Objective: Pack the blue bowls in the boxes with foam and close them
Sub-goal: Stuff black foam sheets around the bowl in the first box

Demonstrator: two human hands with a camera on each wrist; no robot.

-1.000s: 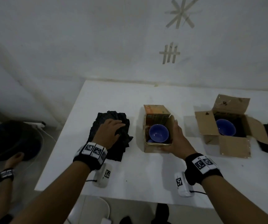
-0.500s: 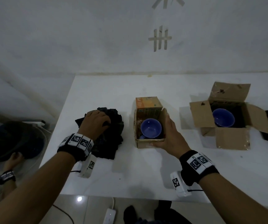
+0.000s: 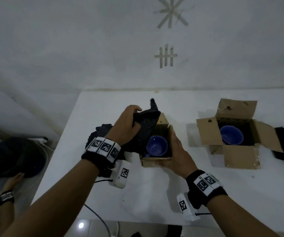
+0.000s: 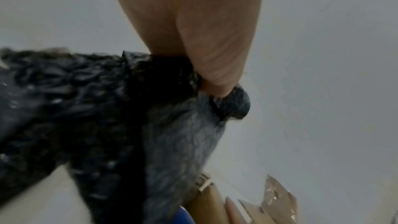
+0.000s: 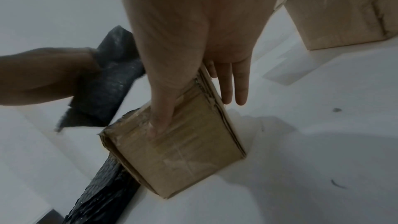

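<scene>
The left hand [image 3: 126, 124] held a black foam sheet [image 3: 146, 124] in the middle of the head view, fingers [image 3: 134, 108] curled over its top edge and thumb under it, so the sheet hung w/ its lower part draping toward the small box [image 3: 156, 160]. Probably it was held by the edge so it could go down over the blue bowl [image 3: 156, 145] as a cover. More foam, a crumpled pile [image 3: 102, 132], lay on the counter [image 3: 146, 194] just left of the box, behind the wrist.

The right hand [image 3: 177, 154] gripped the small box at its lower right corner: thumb across the near wall, the other fingers [image 5: 234, 83] straight down the right side. I think this was to keep the light box from sliding while the foam came in. The bowl sat upright inside.

At the right of the frame the bigger box [image 3: 240, 158] stood w/ all flaps open, a second blue bowl [image 3: 231, 135] inside on dark lining; not closed yet.

Vs. 0.5 s before: then the left hand was down on the foam pile at the left, only grabbing it. Now one sheet was lifted and carried to the box's left edge. The right hand and both boxes had about the same position.
</scene>
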